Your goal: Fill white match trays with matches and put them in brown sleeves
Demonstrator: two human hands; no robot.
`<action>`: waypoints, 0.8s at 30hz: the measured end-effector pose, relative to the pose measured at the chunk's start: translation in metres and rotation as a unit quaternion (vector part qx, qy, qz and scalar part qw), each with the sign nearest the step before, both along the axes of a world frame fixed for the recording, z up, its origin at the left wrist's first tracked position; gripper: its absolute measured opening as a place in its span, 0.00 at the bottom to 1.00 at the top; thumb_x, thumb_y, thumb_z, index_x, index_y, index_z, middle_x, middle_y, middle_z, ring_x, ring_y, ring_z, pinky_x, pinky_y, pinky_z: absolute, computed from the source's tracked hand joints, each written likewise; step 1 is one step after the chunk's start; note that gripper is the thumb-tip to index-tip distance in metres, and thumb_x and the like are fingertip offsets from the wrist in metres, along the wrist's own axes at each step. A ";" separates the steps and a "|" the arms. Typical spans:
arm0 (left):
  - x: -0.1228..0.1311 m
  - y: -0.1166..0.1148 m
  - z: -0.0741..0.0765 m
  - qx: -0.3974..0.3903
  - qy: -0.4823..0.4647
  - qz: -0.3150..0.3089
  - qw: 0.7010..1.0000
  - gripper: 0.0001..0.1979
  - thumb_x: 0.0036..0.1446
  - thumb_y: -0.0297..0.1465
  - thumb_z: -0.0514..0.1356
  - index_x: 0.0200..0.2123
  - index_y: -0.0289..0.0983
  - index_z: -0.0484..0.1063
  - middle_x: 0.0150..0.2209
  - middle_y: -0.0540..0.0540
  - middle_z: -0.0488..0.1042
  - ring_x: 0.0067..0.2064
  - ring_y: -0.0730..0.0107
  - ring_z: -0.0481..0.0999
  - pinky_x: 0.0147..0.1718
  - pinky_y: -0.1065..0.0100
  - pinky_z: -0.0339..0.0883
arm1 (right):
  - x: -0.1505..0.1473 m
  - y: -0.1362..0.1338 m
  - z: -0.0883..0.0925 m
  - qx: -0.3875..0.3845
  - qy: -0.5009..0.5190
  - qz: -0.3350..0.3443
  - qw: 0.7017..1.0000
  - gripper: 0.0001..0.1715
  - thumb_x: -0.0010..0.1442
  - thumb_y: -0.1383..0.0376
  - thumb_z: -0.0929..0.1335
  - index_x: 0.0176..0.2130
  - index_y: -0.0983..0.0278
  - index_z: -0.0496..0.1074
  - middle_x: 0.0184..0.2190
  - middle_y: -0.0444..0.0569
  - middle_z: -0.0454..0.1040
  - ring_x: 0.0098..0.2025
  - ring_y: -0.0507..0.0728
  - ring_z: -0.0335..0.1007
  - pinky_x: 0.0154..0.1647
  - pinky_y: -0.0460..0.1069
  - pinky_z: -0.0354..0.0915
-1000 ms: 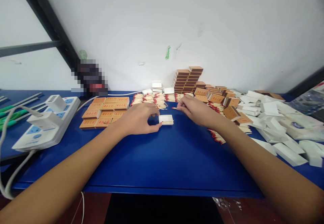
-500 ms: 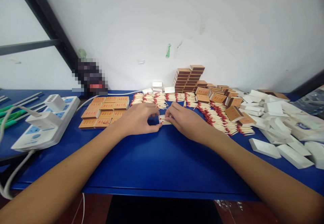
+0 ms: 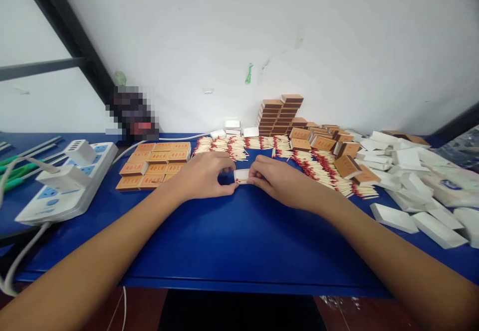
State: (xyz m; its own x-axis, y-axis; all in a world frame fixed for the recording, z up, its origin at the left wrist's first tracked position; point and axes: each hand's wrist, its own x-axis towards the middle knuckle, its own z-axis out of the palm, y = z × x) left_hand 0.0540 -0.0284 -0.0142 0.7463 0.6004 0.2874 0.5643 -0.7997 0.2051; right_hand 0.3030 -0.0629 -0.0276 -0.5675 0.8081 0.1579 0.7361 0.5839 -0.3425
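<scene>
Landmark: the white tray point(image 3: 241, 174); it sits on the blue table point(image 3: 243, 241), between the two hands, with matches point(image 3: 242, 182) visible along its near side. Left hand point(image 3: 205, 174): at the tray's left end; thumb and forefinger form a curved span, thumb tip at the near corner, forefinger tip at the far corner, the tray's end held between them. Right hand point(image 3: 279, 177): at the tray's right end; thumb and forefinger nearly together; whether a match or the tray's edge lies between them cannot be told.

Handling (estimated): tray very light, probably thin card; walls likely stiff enough for a gentle two-point hold, but liable to buckle under a hard squeeze; prone to slide on the glossy table unless steadied; take hold at the end corners, leaving the opening unobstructed. Matches: light, stiff, likely to snap if bent; grip at mid-stick, clear of the red heads, which may chip if rubbed; loose match rows point(image 3: 237, 147) lie beyond the tray; matchboxes point(image 3: 159, 157) lie to its left; white card parts point(image 3: 394, 218) lie well to its right.
</scene>
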 end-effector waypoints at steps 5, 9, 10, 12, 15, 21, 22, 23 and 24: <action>0.000 0.000 -0.001 0.000 0.000 -0.003 1.000 0.10 0.59 0.37 0.66 0.41 0.38 0.79 0.39 0.46 0.80 0.39 0.63 0.77 0.40 0.63 0.67 | -0.001 0.001 -0.005 0.006 0.012 -0.001 1.000 0.12 0.76 0.63 0.61 0.40 0.61 0.68 0.43 0.51 0.71 0.38 0.56 0.70 0.39 0.51 0.64; -0.001 0.000 0.000 -0.003 -0.003 -0.001 1.000 0.10 0.59 0.37 0.66 0.41 0.38 0.79 0.38 0.46 0.80 0.39 0.63 0.77 0.39 0.63 0.67 | -0.005 0.001 -0.004 0.021 0.044 -0.009 0.999 0.09 0.75 0.63 0.62 0.41 0.60 0.69 0.43 0.51 0.72 0.40 0.57 0.70 0.40 0.51 0.63; -0.002 0.000 0.001 -0.005 -0.002 0.001 1.000 0.10 0.58 0.37 0.66 0.40 0.38 0.79 0.38 0.46 0.80 0.39 0.63 0.77 0.39 0.63 0.67 | -0.006 0.002 -0.004 0.022 0.057 -0.011 0.998 0.08 0.74 0.63 0.63 0.41 0.60 0.69 0.43 0.51 0.73 0.40 0.57 0.70 0.40 0.51 0.63; -0.003 0.000 0.004 -0.013 0.003 0.004 1.000 0.10 0.57 0.37 0.66 0.38 0.38 0.79 0.36 0.47 0.80 0.37 0.64 0.77 0.38 0.63 0.67 | -0.008 0.007 -0.005 0.037 0.082 -0.024 0.996 0.07 0.73 0.64 0.64 0.41 0.60 0.70 0.41 0.50 0.73 0.40 0.57 0.70 0.41 0.51 0.63; -0.003 0.000 0.007 -0.030 0.016 0.006 0.999 0.09 0.53 0.38 0.67 0.34 0.38 0.79 0.34 0.47 0.80 0.35 0.64 0.76 0.36 0.63 0.66 | -0.010 0.022 -0.011 0.075 0.086 -0.075 0.991 0.03 0.70 0.66 0.67 0.42 0.61 0.72 0.40 0.51 0.74 0.41 0.58 0.70 0.42 0.52 0.63; -0.003 -0.001 0.006 -0.041 0.025 0.006 0.999 0.09 0.52 0.37 0.66 0.33 0.38 0.78 0.33 0.47 0.79 0.33 0.65 0.75 0.36 0.63 0.67 | -0.013 0.048 -0.022 0.066 0.051 -0.128 0.988 0.05 0.71 0.63 0.69 0.40 0.62 0.74 0.41 0.51 0.74 0.42 0.59 0.71 0.43 0.52 0.64; -0.003 -0.001 0.006 -0.040 0.025 0.009 0.999 0.09 0.52 0.37 0.66 0.33 0.38 0.78 0.32 0.47 0.79 0.33 0.65 0.75 0.36 0.63 0.66 | -0.013 0.049 -0.023 0.068 0.046 -0.127 0.989 0.05 0.71 0.64 0.68 0.41 0.62 0.73 0.41 0.51 0.74 0.42 0.59 0.71 0.43 0.52 0.64; -0.003 -0.001 0.006 -0.039 0.025 0.012 0.999 0.09 0.52 0.37 0.66 0.32 0.38 0.78 0.32 0.47 0.79 0.33 0.65 0.75 0.36 0.63 0.66 | -0.013 0.049 -0.023 0.071 0.043 -0.124 0.989 0.05 0.71 0.64 0.68 0.41 0.63 0.73 0.42 0.51 0.74 0.42 0.59 0.70 0.43 0.52 0.63; -0.003 -0.001 0.006 -0.038 0.024 0.013 0.999 0.09 0.52 0.37 0.66 0.33 0.38 0.78 0.33 0.47 0.79 0.33 0.65 0.75 0.36 0.63 0.66 | -0.013 0.050 -0.023 0.073 0.041 -0.121 0.989 0.05 0.71 0.64 0.68 0.41 0.63 0.73 0.42 0.51 0.74 0.42 0.58 0.70 0.43 0.52 0.63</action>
